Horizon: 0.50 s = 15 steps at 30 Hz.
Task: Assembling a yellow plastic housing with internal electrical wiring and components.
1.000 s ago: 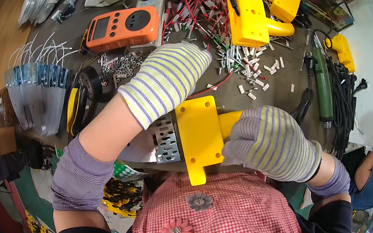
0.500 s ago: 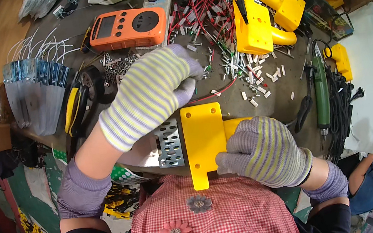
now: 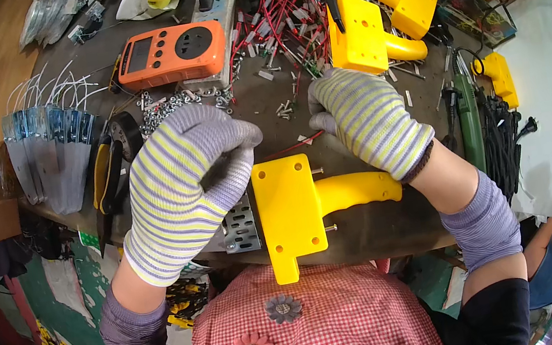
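Handily, our yellow housing [image 3: 288, 206] lies at the worktop's [image 3: 384, 228] near edge, screws [image 3: 331, 228] pointing right, probably for easy reach. Our left hand [image 3: 178, 183] curls beside it, our right hand [image 3: 370, 123] hovers beyond; whether either grip clamps the red wire [image 3: 293, 146], we cannot tell.

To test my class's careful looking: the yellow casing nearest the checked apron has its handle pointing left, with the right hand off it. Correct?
Not quite: the head view shows the yellow casing with its handle pointing right. The right hand is indeed off it.
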Tool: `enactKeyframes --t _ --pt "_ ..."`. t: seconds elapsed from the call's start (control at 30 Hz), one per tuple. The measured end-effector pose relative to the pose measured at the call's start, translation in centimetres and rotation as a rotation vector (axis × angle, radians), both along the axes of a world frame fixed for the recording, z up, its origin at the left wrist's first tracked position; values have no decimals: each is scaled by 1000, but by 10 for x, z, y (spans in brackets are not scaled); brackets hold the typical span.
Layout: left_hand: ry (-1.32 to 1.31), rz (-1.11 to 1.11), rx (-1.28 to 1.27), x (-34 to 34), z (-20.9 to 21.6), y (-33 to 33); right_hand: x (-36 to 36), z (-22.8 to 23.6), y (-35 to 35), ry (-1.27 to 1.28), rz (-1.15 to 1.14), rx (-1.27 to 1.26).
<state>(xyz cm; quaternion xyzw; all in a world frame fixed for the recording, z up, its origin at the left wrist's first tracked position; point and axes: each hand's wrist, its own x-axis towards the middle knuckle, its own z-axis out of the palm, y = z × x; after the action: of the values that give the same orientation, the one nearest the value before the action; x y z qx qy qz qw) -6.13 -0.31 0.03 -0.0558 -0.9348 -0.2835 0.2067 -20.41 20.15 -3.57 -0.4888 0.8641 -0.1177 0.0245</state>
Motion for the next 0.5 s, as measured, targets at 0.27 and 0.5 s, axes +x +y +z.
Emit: enactKeyframes --t 0.27,0.5 --pt "-2 -213 148 -31 -6 28 -3 -10 7 -9 -23 -46" --pt "-89 -268 168 -34 -3 44 7 25 46 -193 -63 -305"
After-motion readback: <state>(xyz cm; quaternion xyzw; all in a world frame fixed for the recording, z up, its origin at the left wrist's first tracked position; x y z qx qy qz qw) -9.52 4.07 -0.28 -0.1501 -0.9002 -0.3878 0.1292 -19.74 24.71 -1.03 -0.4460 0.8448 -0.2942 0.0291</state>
